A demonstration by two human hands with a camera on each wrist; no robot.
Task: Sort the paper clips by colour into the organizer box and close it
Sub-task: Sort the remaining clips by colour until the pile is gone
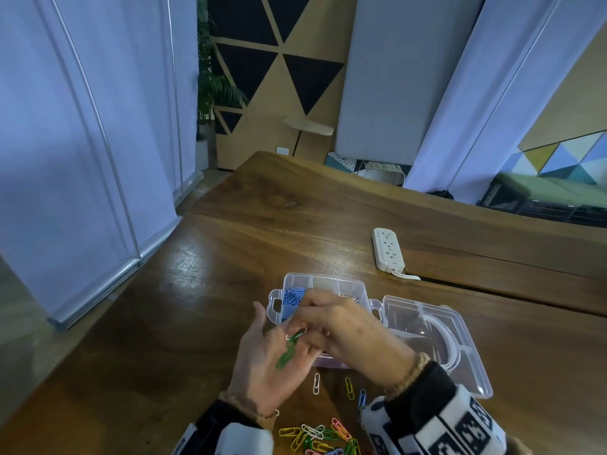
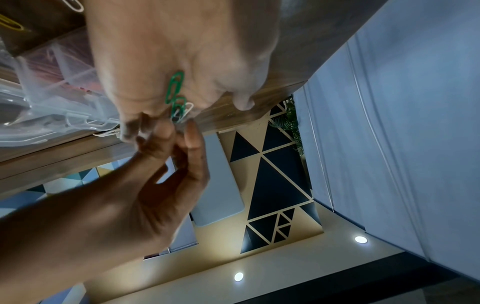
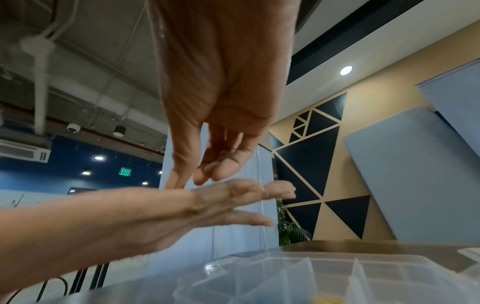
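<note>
My left hand [image 1: 262, 359] lies palm up in front of the organizer box [image 1: 348, 287], with a few green paper clips [image 1: 288, 351] and a white one resting on the palm. The right hand [image 1: 331, 323] reaches over it, and its fingertips [image 2: 166, 131] pinch the end of a green clip [image 2: 176, 96] at the edge of the palm. The clear box stands open, its lid [image 1: 437, 336] folded out to the right. Blue clips [image 1: 292, 298] fill its back left compartment. In the right wrist view the right hand [image 3: 197, 176] points down onto the left hand [image 3: 207, 203] above the box [image 3: 311, 277].
Several loose clips in mixed colours [image 1: 318, 435] lie on the wooden table [image 1: 164, 323] near me, with single clips [image 1: 316, 383] closer to the box. A white power strip [image 1: 387, 249] lies behind the box to the right. White partitions stand to the left.
</note>
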